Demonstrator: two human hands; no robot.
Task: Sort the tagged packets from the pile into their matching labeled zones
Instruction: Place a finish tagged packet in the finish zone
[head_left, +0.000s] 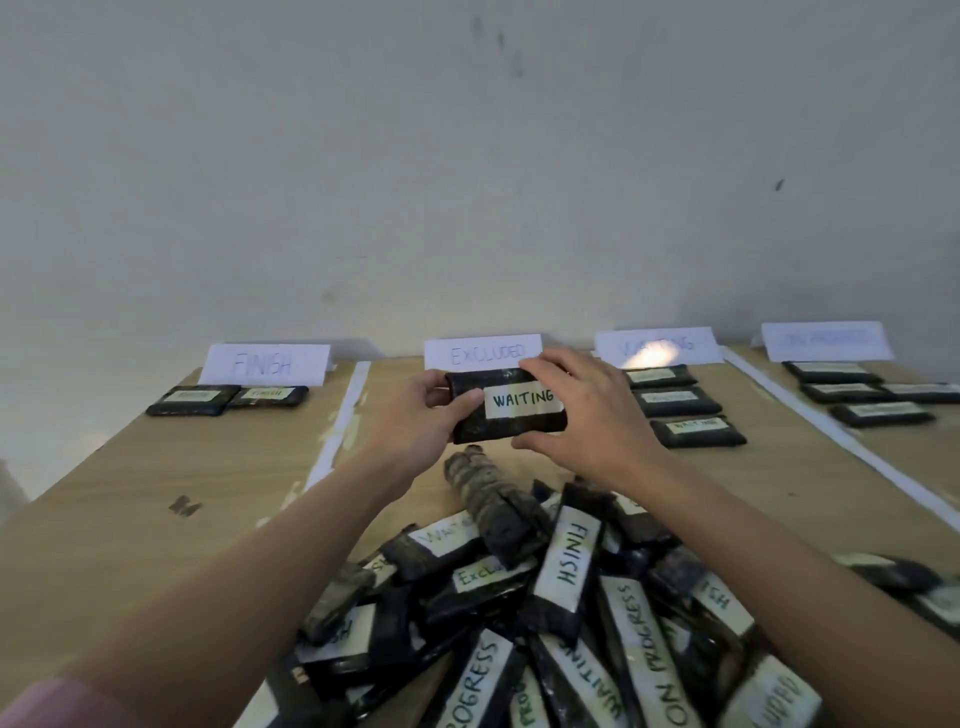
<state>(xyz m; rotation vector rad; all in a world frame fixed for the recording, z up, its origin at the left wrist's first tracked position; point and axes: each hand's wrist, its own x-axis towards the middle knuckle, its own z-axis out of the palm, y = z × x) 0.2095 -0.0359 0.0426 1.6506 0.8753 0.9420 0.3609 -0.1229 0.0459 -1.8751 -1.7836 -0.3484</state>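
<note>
Now, from the head view: both hands raised over the table (156, 493), holding one black packet tagged WAITING (506, 405) in the air in front of the EXCLUDED sign (482, 352). Left hand (423, 415) pinching the left end, thumb on the front face; right hand (582, 410) curled around the right end, fingers over the top edge, thumb below. Best to carry it right, past the EXCLUDED zone, and lay it flat, tag up, in line with the three packets below the WAITING sign (657, 345). Probably soft and easy to bend, so better kept supported at both ends. Pile (545, 597) near the body, tags mixed. Wooden top, white strips (337, 421) between zones, plain pale wall (467, 156) behind.
</note>
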